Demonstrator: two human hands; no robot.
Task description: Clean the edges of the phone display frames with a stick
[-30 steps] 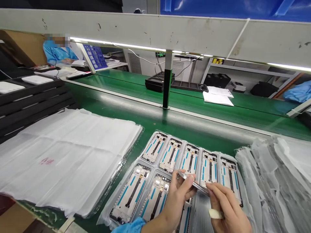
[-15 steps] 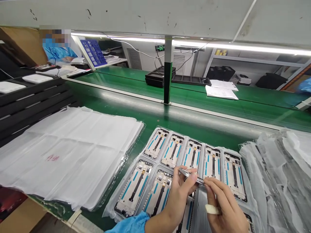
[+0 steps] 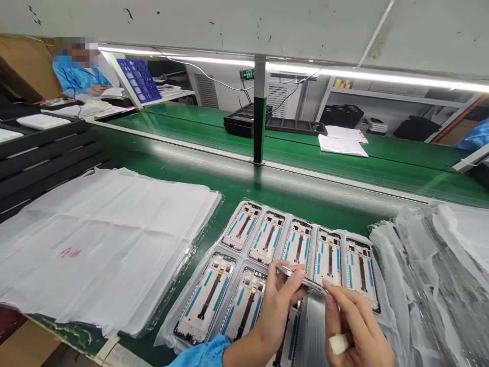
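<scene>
My left hand (image 3: 277,311) is shut on a slim metal-edged phone display frame (image 3: 301,278), held edge-on above the tray. My right hand (image 3: 355,329) pinches that frame's right end between its fingertips, and a white bandage (image 3: 339,344) wraps one finger. Beneath them, a clear plastic tray (image 3: 233,229) holds phone display frames in rows, each with blue strips and a dark ribbon cable. My hands hide the lower frames in part. A blue sleeve (image 3: 198,354) covers my left wrist.
A stack of white sheets in plastic (image 3: 99,244) lies to the left on the green conveyor belt (image 3: 244,178). Crumpled plastic and white sheets (image 3: 431,270) pile up to the right. Beyond a metal post (image 3: 260,112), a person in blue (image 3: 82,76) sits at the far left.
The view has shifted slightly and levelled. My hands and the frame between them have moved little, and my right fingers have opened slightly around the frame's end.
</scene>
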